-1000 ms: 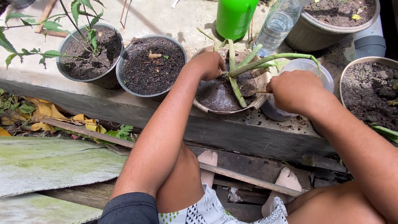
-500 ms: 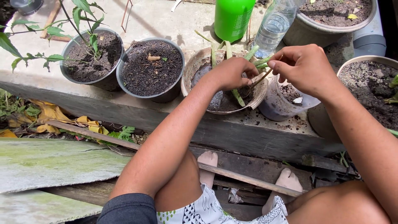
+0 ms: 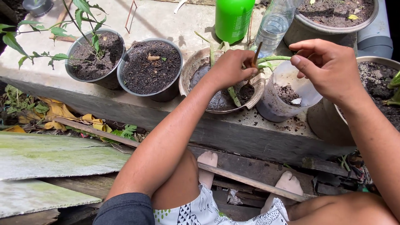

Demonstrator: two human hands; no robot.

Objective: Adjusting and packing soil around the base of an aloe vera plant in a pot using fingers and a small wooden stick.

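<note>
Concrete ledge (image 3: 166,16), sunlit, pots behind the cracked pot (image 3: 196,66). Left hand (image 3: 229,68) fingers closed on a stick (image 3: 255,56); right hand (image 3: 329,66) loosely open, empty, beside it.

The left hand (image 3: 230,68) covers the base of the long-leaved plant (image 3: 273,59), so the place where its leaves meet the soil in the tan pot (image 3: 188,68) is hidden. The thin stick (image 3: 256,54) goes behind the fingers of this hand, and its lower end cannot be seen. The right hand (image 3: 329,66) hides the far wall of the clear plastic cup (image 3: 275,106); the small white piece inside is too small to identify, perhaps a pebble. At the top edge, the green bottle (image 3: 234,18) and the clear bottle (image 3: 274,25) are cut off. At the right edge, a pot of soil (image 3: 377,68) is only partly visible.
</note>
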